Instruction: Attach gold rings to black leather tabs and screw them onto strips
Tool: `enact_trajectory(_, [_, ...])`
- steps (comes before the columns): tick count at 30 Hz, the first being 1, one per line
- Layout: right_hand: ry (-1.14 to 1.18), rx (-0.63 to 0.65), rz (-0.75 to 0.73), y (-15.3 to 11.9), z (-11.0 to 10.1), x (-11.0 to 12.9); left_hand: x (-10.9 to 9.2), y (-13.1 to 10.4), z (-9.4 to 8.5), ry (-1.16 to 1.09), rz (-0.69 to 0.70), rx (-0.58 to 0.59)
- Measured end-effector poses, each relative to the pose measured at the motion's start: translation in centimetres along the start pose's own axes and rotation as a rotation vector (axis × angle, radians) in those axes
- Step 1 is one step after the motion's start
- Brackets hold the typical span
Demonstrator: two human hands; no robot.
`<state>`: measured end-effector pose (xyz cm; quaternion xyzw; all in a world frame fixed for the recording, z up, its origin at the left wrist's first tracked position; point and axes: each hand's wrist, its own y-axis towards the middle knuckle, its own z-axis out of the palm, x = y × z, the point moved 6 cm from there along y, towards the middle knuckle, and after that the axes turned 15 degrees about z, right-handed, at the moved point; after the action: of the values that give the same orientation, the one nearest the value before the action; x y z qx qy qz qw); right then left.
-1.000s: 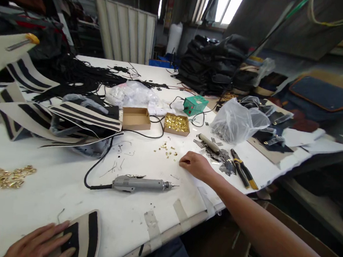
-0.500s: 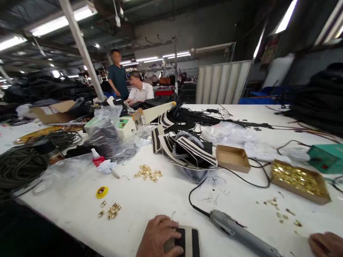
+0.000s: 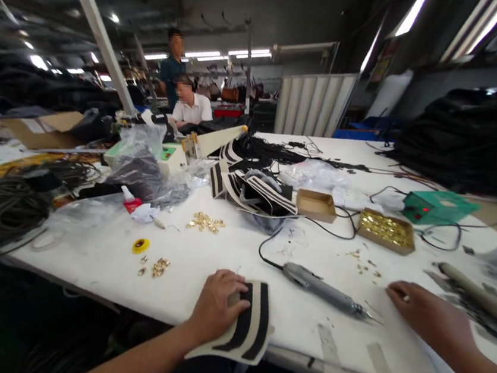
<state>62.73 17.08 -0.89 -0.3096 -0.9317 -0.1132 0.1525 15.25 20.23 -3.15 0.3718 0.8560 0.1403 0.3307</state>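
A curved panel (image 3: 263, 311) with black and cream stripes lies at the table's front edge, its near part jutting past the edge. My left hand (image 3: 219, 303) is closed on its left side, with the thumb across the stripes. To the right, my right hand (image 3: 418, 307) rests low over the tabletop with its fingers drawn together. A small pale spot shows at those fingers, but I cannot make out what it is. Between my hands lies a grey electric screwdriver (image 3: 322, 288), its tip pointing toward my right hand. Small brass pieces (image 3: 363, 262) are scattered beyond the right hand.
Gold hardware lies in piles, one farther back (image 3: 205, 222) and one nearer (image 3: 160, 267). A cardboard tray (image 3: 403, 249) holds gold parts; another tray (image 3: 317, 206) stands beside it. More striped panels (image 3: 270, 192) are heaped mid-table. A green box (image 3: 441, 208) has cables. Two people sit or stand behind.
The view has shifted down and right, showing more of the table's front edge and right side. My left hand stays on the striped panel; my right hand stays near the scattered brass pieces.
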Motion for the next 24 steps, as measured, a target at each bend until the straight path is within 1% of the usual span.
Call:
enact_trajectory(1, [-0.055, 0.074, 0.000, 0.5, 0.8, -0.3, 0.1, 0.0, 0.0, -0.013, -0.005, 0.014])
enact_trajectory(3, [-0.129, 0.152, 0.002, 0.6, 1.4, -0.3, 0.3, 0.0, -0.1, -0.040, -0.022, 0.029])
enact_trajectory(5, [-0.080, 0.146, -0.015, -0.6, 0.6, 1.4, 0.6, -0.1, -0.1, -0.059, -0.030, 0.038])
enact_trajectory(6, [-0.015, 0.151, -0.032, -1.7, 0.2, 2.9, 0.6, -0.1, 0.0, -0.062, -0.031, 0.043])
enact_trajectory(8, [0.171, 0.239, -0.090, -4.7, -0.2, 7.1, 0.7, -0.1, 0.0, -0.062, -0.031, 0.049])
enact_trajectory(9, [0.253, 0.343, -0.139, -6.6, 0.2, 9.7, 0.7, -0.1, 0.0, -0.061, -0.031, 0.052])
enact_trajectory(11, [0.385, 0.560, -0.219, -10.5, 1.6, 15.0, 0.8, -0.2, 0.0, -0.061, -0.033, 0.059])
enact_trajectory(13, [0.479, 0.731, -0.313, -13.8, 3.5, 19.8, 0.9, -0.2, 0.0, -0.058, -0.033, 0.064])
enact_trajectory(15, [0.506, 0.808, -0.364, -15.7, 5.7, 23.1, 1.0, -0.2, 0.0, -0.051, -0.027, 0.069])
enact_trajectory(16, [0.500, 0.825, -0.386, -16.3, 6.9, 24.2, 1.0, -0.2, 0.1, -0.048, -0.024, 0.072])
enact_trajectory(18, [0.472, 0.831, -0.421, -16.7, 8.9, 25.4, 1.2, -0.3, 0.1, -0.047, -0.022, 0.074])
enact_trajectory(20, [0.441, 0.820, -0.448, -16.7, 10.3, 25.8, 1.3, -0.3, 0.1, -0.054, -0.025, 0.072])
enact_trajectory(22, [0.411, 0.796, -0.467, -16.7, 11.0, 25.8, 1.4, -0.4, 0.1, -0.055, -0.025, 0.069])
enact_trajectory(24, [0.382, 0.776, -0.484, -16.9, 11.2, 25.8, 1.5, -0.4, 0.1, -0.054, -0.024, 0.072])
